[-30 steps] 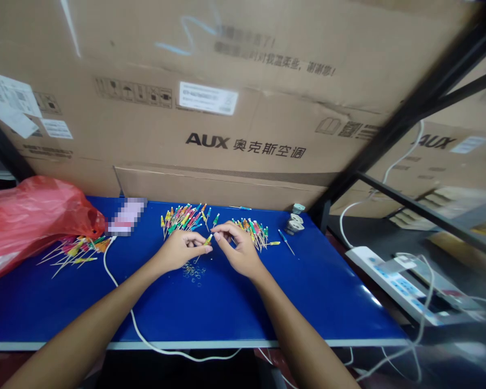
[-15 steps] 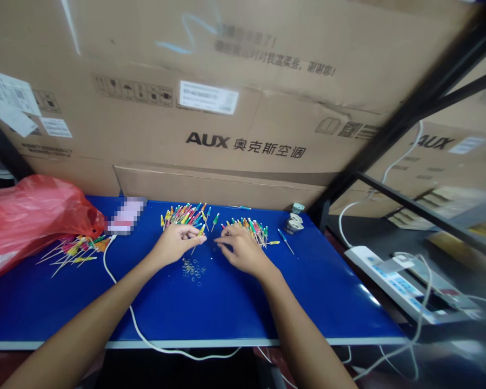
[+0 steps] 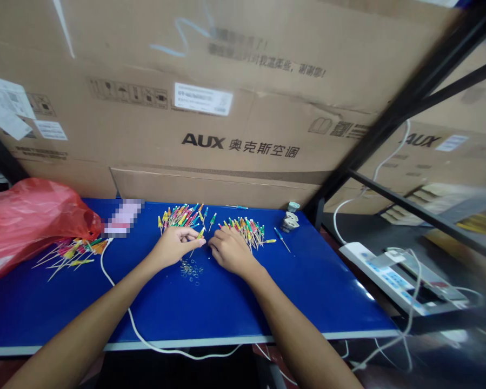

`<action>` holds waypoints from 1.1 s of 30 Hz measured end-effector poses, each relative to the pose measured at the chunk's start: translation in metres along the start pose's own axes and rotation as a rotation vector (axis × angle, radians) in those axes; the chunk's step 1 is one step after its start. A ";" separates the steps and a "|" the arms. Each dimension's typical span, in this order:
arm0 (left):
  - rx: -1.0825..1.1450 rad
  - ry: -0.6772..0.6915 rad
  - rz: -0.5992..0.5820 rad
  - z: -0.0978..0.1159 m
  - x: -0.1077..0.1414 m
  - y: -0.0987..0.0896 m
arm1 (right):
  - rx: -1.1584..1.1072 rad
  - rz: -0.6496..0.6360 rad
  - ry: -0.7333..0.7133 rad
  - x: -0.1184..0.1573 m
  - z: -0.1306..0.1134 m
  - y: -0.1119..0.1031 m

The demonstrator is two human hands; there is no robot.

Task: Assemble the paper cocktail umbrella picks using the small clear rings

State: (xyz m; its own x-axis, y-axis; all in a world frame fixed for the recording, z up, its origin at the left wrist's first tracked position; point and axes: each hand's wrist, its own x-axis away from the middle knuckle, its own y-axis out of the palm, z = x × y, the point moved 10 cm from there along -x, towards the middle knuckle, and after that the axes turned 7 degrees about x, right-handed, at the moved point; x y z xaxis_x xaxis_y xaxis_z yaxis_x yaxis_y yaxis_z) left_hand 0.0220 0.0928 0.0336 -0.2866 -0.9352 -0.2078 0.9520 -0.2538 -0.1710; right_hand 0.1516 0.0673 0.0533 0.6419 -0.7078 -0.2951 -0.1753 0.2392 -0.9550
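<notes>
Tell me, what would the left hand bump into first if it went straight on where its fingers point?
Probably the right hand, just across a small gap, though depth is hard to judge. The folded yellow cocktail umbrella held in the left hand might touch it first.

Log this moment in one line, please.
left hand: holding yellow paper umbrella | right hand: near right umbrella pile, contents unclear | small rings: loose on blue table

A blue table [image 3: 307, 302] spans the lower frame, carrying colourful picks [image 3: 180, 217] and small rings [image 3: 190, 268] centrally, a red bag [image 3: 35, 216] left.
</notes>
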 end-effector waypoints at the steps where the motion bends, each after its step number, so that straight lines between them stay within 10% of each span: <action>1: 0.000 -0.002 -0.022 0.001 0.001 0.003 | -0.051 0.037 0.020 0.000 0.002 -0.006; 7: -0.059 0.005 -0.147 0.010 0.008 0.021 | -0.434 0.363 0.106 0.008 0.017 -0.054; 24: -0.109 0.013 -0.156 0.010 0.007 0.020 | -0.302 0.339 -0.045 0.011 0.001 -0.058; 33: -0.213 0.065 -0.051 0.016 0.009 0.011 | -0.605 0.391 0.067 0.008 0.008 -0.054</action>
State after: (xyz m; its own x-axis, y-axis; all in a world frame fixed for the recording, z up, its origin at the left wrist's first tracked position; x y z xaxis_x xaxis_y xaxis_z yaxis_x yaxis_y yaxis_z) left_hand 0.0317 0.0780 0.0456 -0.3464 -0.9030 -0.2540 0.8940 -0.2358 -0.3810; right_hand 0.1723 0.0542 0.1025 0.4038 -0.6896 -0.6011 -0.7780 0.0869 -0.6223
